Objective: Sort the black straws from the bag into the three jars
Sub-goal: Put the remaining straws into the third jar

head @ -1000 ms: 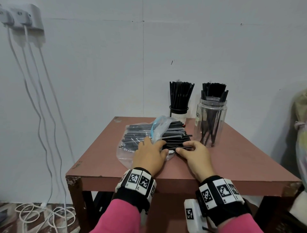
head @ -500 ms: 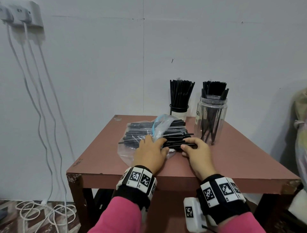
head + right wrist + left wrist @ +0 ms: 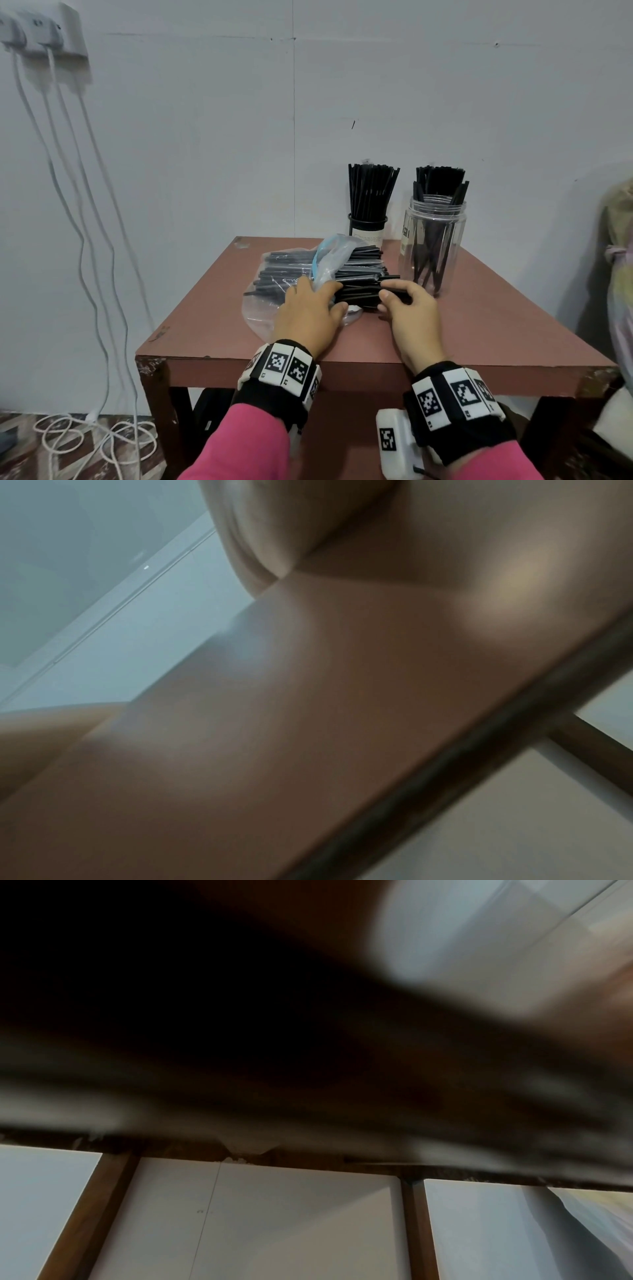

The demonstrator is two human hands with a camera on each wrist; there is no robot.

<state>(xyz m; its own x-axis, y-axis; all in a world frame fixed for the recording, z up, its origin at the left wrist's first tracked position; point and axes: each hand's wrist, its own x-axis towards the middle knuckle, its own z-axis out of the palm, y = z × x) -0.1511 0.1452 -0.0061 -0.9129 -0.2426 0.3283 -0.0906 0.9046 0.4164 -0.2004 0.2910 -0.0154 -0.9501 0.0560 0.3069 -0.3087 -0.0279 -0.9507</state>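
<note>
A clear plastic bag full of black straws lies in the middle of the table, its open mouth facing right with straw ends sticking out. My left hand lies flat on the bag, fingers pressing it down. My right hand pinches the sticking-out straw ends between thumb and curled fingers. A black-rimmed jar and a clear plastic jar, both holding upright straws, stand at the back right. No third jar is in view. Both wrist views are blurred and show no straws.
The reddish-brown table stands against a white wall. White cables hang from wall sockets at the left and coil on the floor. A light bundle sits at the right edge. The table's front edge lies under my wrists.
My right hand has slid forward along the straw ends and its fingers have curled round them. The left hand stays on the bag, shifted slightly forward.
</note>
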